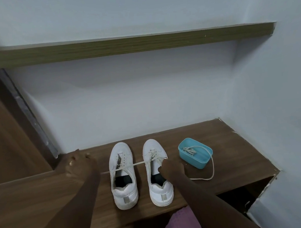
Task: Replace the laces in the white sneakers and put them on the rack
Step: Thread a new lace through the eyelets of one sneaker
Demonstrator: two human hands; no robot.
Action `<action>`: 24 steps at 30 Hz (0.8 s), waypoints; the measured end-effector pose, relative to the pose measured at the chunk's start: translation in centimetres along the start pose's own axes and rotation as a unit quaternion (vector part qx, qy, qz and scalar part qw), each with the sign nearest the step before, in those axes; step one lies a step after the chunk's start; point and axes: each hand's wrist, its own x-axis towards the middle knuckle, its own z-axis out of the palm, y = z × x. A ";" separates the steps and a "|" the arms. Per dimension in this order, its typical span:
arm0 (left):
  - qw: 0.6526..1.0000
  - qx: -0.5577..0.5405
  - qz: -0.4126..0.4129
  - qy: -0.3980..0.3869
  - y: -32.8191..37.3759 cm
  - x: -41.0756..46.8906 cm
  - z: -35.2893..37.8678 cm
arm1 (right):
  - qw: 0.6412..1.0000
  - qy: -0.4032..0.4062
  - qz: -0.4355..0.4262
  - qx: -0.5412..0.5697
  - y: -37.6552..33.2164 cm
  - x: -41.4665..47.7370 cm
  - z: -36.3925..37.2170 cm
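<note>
Two white sneakers stand side by side on a brown wooden bench, toes to the wall. The left sneaker (122, 172) has bare eyelets. Partly laced, the right sneaker (157, 167) still carries an off-white lace (139, 163). That lace runs taut from it, across the left sneaker, toward my left hand (80, 164). This hand is curled into a fist at the bench's left end and appears to grip the lace end. My right hand (171, 169) holds the right sneaker by its outer side, thumb at the opening.
A blue plastic tub (203, 161) with coiled laces sits right of the sneakers. One lace (212, 164) trails out of it onto the bench (231, 152). A wooden shelf (122, 45) runs along the wall above. Below the bench at the right is an open compartment (244, 198).
</note>
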 end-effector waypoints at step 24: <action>0.935 0.199 0.098 -0.277 1.8 -1.9 2.7 | 0.995 -0.001 -0.052 -0.086 0.3 0.4 0.7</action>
